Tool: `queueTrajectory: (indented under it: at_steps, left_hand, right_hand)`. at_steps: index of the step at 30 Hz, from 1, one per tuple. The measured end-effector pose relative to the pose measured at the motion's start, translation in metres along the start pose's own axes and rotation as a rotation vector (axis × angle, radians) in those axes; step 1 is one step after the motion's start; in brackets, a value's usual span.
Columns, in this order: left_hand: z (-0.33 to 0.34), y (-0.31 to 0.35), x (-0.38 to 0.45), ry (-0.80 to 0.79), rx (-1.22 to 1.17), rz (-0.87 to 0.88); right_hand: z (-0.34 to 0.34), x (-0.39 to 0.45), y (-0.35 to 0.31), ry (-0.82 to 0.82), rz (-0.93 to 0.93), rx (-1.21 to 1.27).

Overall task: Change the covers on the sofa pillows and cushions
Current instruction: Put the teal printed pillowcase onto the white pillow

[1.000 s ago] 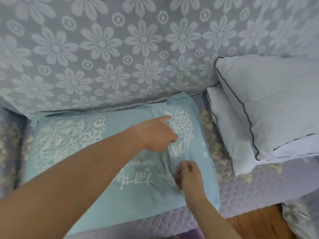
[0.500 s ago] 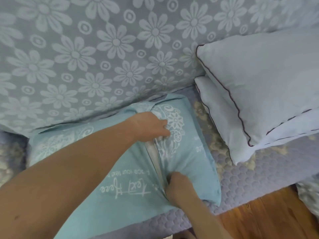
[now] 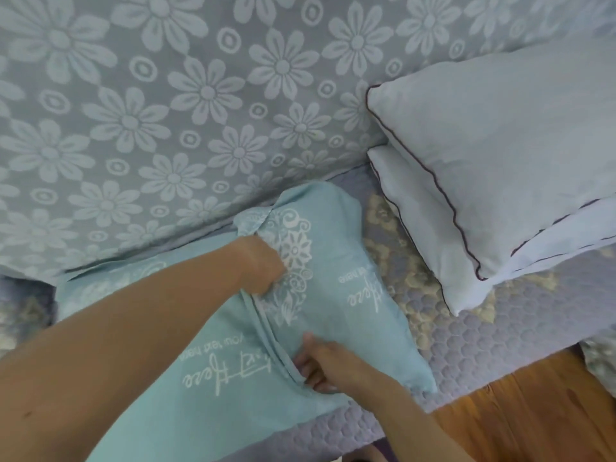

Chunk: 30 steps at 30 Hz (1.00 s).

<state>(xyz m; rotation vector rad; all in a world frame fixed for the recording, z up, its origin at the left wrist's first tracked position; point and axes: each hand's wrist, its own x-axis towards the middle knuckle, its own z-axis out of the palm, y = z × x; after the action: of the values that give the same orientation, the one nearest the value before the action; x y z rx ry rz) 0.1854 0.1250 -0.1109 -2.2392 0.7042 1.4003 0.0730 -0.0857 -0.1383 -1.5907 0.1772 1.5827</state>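
On the sofa seat, against the flowered backrest [image 3: 140, 121], lies the teal pillow cover [image 3: 350, 295], flat and slack on the quilted seat pad [image 3: 493, 341]. Your left hand [image 3: 263, 261] is curled into the far end of its overlapping back opening, fingers buried in the cloth, gripping the flap. Your right hand [image 3: 328, 365] pinches the near end of the same hem [image 3: 270, 331], thumb on top.

You should expect this cover to handle as thin, light, limp cloth: it will bunch and fold wherever you pull and gives no resistance of its own. It looks smooth, so a loose pinch may slip; take it by the doubled hem, which is the firmest part, with your hands well apart to keep the mouth open. Whether a pillow is inside cannot be told, though the cloth lies nearly flat.

The two white piped pillows [image 3: 506, 155], stacked at the right, look plump and soft; grip one by a corner and compress it to feed it in.
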Motion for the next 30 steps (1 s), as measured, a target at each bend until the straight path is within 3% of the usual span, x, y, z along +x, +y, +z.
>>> queueTrajectory:
  at_steps: [3, 5, 8, 9, 12, 14, 18, 21, 23, 24, 26, 30]
  left_hand:
    - [-0.029, -0.018, -0.003, 0.016, -0.135, -0.045]
    - [-0.054, -0.035, -0.01, 0.011, -0.075, -0.016]
    - [-0.075, -0.055, -0.016, 0.013, 0.092, 0.027]
    - [-0.075, -0.059, -0.012, 0.123, 0.11, 0.042]
    - [-0.068, -0.049, 0.015, 0.737, 0.072, -0.024]
    - [-0.056, -0.017, 0.034, 0.872, -0.154, -0.227]
    - [-0.015, 0.076, 0.08, 0.798, -0.643, -0.405]
    - [0.012, 0.098, 0.089, 0.826, -0.995, -0.265]
    - [0.031, 0.1, 0.065, 0.926, -1.206, -0.193]
    - [0.042, 0.102, 0.048, 1.01, -1.228, -0.213]
    - [0.083, 0.104, 0.003, 1.099, -1.047, -0.415]
    - [0.193, 0.109, -0.051, 0.787, -0.957, -0.892]
  right_hand:
    - [-0.019, -0.017, 0.029, 0.054, -0.183, -0.014]
    - [-0.027, -0.023, 0.052, 0.071, -0.249, -0.138]
    - [-0.026, -0.015, 0.078, 0.352, -0.249, -0.073]
    - [-0.024, -0.011, 0.083, 0.48, -0.251, -0.044]
    - [-0.012, -0.001, 0.089, 0.766, -0.24, -0.075]
    - [-0.005, 0.004, 0.081, 0.857, -0.194, -0.095]
    - [0.001, 0.016, 0.076, 1.042, -0.162, -0.346]
    - [-0.001, 0.019, 0.069, 1.046, -0.065, -0.302]
    - [-0.009, 0.021, 0.066, 1.048, -0.089, -0.31]
    - [-0.017, 0.022, 0.067, 1.084, -0.138, -0.343]
    - [-0.033, 0.028, 0.071, 1.124, -0.186, -0.463]
    - [-0.056, 0.032, 0.056, 1.16, -0.185, -0.582]
